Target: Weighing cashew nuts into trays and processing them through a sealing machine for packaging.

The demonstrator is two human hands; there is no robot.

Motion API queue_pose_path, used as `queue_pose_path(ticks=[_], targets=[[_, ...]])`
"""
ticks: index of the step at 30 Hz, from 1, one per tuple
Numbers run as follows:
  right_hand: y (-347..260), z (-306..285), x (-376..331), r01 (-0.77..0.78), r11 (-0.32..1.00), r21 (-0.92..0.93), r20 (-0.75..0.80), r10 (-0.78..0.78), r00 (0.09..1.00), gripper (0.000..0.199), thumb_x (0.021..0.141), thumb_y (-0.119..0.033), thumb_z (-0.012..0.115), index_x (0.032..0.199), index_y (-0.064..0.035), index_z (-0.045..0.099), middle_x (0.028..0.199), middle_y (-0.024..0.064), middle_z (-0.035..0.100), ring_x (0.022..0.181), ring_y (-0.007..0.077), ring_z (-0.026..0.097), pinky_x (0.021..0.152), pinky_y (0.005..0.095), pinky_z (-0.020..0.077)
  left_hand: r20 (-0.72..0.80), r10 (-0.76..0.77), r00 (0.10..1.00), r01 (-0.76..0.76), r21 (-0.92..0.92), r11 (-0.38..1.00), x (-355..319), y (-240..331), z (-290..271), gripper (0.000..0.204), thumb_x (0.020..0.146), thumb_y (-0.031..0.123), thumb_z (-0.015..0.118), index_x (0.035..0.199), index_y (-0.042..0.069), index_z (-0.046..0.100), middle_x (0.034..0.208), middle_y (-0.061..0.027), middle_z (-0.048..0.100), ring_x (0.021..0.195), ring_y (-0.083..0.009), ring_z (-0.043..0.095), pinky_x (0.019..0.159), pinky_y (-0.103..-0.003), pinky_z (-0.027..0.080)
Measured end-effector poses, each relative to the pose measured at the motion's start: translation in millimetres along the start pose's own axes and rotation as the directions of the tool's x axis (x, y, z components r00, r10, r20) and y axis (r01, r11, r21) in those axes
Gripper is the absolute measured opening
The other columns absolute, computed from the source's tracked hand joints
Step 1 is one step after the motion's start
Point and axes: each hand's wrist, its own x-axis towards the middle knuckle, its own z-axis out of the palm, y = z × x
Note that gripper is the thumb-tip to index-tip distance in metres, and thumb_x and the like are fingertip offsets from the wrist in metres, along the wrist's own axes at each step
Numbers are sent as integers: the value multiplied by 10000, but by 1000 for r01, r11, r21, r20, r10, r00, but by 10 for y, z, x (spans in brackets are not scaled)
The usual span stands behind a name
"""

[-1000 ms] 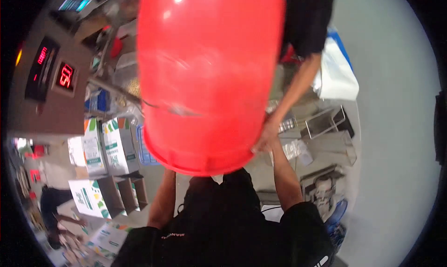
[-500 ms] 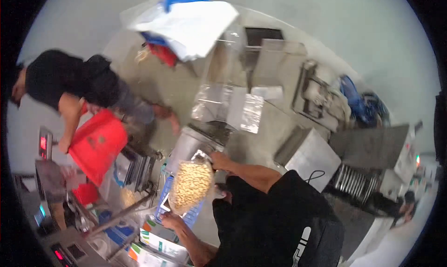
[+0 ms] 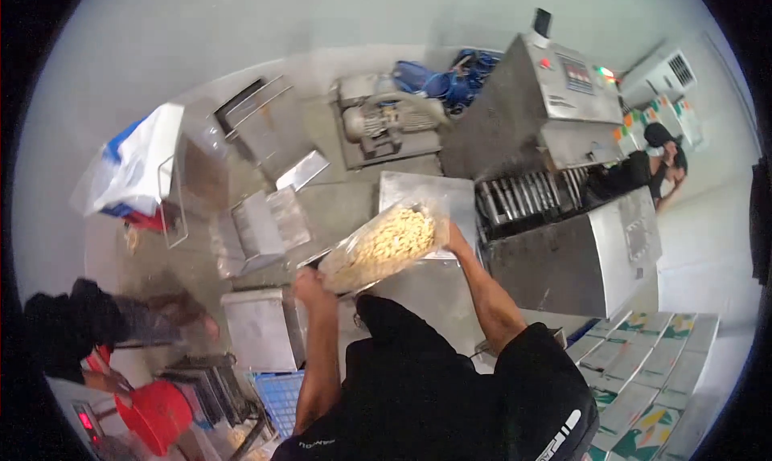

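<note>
From where I stand, the biggest thing is the steel machine [image 3: 498, 123] filling the upper right of the frame, a row of rollers [image 3: 531, 196] running along its foot. In the lower right, white boxes [image 3: 635, 381] with green and orange patterns are packed side by side. A co-worker [image 3: 68, 324] in black is at the lower left edge, one arm reaching to a red bucket; another person [image 3: 631, 180], in a dark cap, is at the far right, beyond the rollers. A motor [image 3: 386, 123] sits on its base at upper centre, and a white and blue plastic bundle [image 3: 141, 159] hangs at upper left.

Smaller than these, a steel table [image 3: 418, 188] stands near the middle, a steel box [image 3: 253, 324] lower to its left, and the red bucket [image 3: 157, 417] in the lower left.

Just below the centre of the frame is the clear bag [image 3: 354, 260] of pale nuts [image 3: 402, 236], slanting with its right end higher and overlapping the table from here; I can't tell whether they touch. A blue crate [image 3: 281, 397] shows at the lower edge.

The left hand [image 3: 310, 284] is clenched on the bag's lower-left end. The right hand [image 3: 455, 241] grasps the other end, its fingers mostly hidden.
</note>
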Motion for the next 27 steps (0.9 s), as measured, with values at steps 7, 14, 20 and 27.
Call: queue_pose_path(ticks=[7,14,20,27], targets=[[549,-1513,93,74,956,285,-496,81,864,402,1052,-248,378,1321,28,492,1254,189,576,1175,257,528,1036,378,390,378,344,859,-374,4,928,-652,-1165,1761,233,913,77,442,689,74,504,705,-15,530,678,-137,516,603,-294,400],[1662,-1942,385,156,950,-271,-593,-292,750,254,897,-188,564,1066,2,558,1049,185,550,996,339,540,888,465,426,562,374,738,-429,-38,902,-1204,-1473,2695,454,1005,400,438,960,-8,633,993,-139,661,1026,-268,611,970,-408,463],[580,-1932,496,221,918,-329,-138,-278,951,340,858,-309,621,1017,-11,657,1154,193,584,1156,390,507,1039,550,346,409,269,872,-251,-99,963,-569,-1556,1886,590,1039,562,261,883,76,558,951,-166,633,962,-338,600,970,-524,481],[1659,-2453,1037,64,949,310,-451,87,888,448,864,-358,752,642,-44,522,591,35,474,572,197,467,542,383,389,-372,467,802,-209,558,803,-657,-1837,2159,704,1038,514,413,1011,-143,664,991,-226,701,859,-284,627,785,-399,484]])
